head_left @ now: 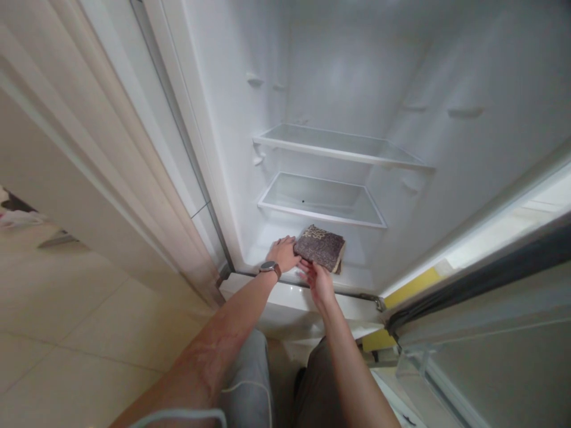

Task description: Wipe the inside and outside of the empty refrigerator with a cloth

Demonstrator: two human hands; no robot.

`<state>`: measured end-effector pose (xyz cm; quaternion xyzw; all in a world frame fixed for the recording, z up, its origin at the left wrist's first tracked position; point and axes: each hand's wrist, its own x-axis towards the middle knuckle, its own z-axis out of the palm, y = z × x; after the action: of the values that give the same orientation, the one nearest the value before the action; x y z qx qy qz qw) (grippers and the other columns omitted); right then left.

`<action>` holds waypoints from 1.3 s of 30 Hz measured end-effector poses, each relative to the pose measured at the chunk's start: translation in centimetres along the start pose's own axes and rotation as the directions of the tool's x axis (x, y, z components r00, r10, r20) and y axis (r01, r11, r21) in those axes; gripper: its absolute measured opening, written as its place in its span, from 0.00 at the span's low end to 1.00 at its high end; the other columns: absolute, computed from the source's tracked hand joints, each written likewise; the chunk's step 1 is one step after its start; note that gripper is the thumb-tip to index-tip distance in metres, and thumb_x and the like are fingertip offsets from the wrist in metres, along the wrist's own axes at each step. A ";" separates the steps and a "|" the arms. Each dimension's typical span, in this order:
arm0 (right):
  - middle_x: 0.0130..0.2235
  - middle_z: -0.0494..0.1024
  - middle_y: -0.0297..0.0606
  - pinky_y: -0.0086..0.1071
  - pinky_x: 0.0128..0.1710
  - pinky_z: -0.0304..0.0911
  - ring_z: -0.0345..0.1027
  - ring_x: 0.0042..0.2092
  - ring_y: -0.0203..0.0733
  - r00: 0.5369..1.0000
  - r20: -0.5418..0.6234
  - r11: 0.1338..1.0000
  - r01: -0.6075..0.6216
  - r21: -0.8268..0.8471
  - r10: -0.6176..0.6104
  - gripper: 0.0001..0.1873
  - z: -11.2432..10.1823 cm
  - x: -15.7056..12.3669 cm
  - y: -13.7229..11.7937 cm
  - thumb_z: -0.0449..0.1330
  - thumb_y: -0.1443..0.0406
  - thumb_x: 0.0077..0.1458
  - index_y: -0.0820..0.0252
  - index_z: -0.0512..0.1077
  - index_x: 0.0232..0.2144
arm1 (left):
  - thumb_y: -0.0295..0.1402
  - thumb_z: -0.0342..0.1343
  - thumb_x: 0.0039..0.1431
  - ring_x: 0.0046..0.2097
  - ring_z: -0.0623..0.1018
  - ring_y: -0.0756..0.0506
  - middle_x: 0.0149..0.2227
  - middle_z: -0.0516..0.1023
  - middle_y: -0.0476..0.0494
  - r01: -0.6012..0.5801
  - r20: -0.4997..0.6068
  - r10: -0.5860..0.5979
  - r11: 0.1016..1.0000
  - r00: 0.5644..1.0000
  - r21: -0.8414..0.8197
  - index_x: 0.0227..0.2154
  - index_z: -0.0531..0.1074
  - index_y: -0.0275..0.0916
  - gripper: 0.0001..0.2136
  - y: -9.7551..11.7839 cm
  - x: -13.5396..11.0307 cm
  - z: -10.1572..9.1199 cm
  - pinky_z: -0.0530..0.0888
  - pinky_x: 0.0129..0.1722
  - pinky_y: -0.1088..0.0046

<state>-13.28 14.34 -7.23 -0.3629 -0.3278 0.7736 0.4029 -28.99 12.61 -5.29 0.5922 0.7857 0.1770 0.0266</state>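
A folded brown patterned cloth [322, 246] lies on the bottom floor of an open white fridge [357, 83]. My left hand [284, 252], with a watch on the wrist, rests flat on the fridge floor just left of the cloth, fingers touching its edge. My right hand [316, 276] reaches in below the cloth, and its fingers pinch the cloth's near edge.
Two glass shelves [339, 145] [321, 199] sit above the cloth, both bare. The left fridge door [89, 154] stands open at the left, the right door [491, 297] at the right. Pale floor tiles [66, 333] spread at the lower left. My knees are below the fridge sill.
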 end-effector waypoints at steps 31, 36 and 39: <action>0.63 0.74 0.51 0.57 0.71 0.43 0.60 0.68 0.54 0.612 0.320 -0.010 0.454 -0.891 -0.723 0.21 -11.1 -0.4 -1.8 0.53 0.63 0.64 0.60 0.74 0.56 | 0.36 0.56 0.64 0.72 0.64 0.37 0.71 0.67 0.42 -0.006 0.013 0.006 1.000 1.000 -0.006 0.63 0.73 0.42 0.24 -0.4 0.2 0.3 0.61 0.71 0.57; 0.66 0.71 0.52 0.54 0.72 0.45 0.58 0.70 0.53 0.642 0.342 -0.170 0.316 -0.933 -0.686 0.23 -10.6 -0.6 -1.6 0.48 0.64 0.69 0.65 0.71 0.60 | 0.35 0.55 0.65 0.72 0.64 0.36 0.71 0.68 0.40 -0.006 0.013 0.006 1.000 1.000 -0.014 0.63 0.73 0.40 0.24 -0.7 0.4 0.6 0.62 0.70 0.56; 0.67 0.71 0.52 0.52 0.71 0.45 0.58 0.70 0.54 0.651 0.365 -0.276 0.240 -0.931 -0.666 0.24 -10.3 -0.8 -1.5 0.46 0.64 0.70 0.67 0.71 0.61 | 0.35 0.55 0.65 0.72 0.63 0.34 0.71 0.68 0.39 -0.003 0.008 0.003 0.998 1.000 -0.062 0.63 0.73 0.39 0.25 -0.8 0.4 0.7 0.61 0.70 0.54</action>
<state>-3.86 16.55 -11.12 -0.4828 -0.8102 0.0093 0.3322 -29.65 13.01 -6.12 0.5930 0.7788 0.1990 0.0480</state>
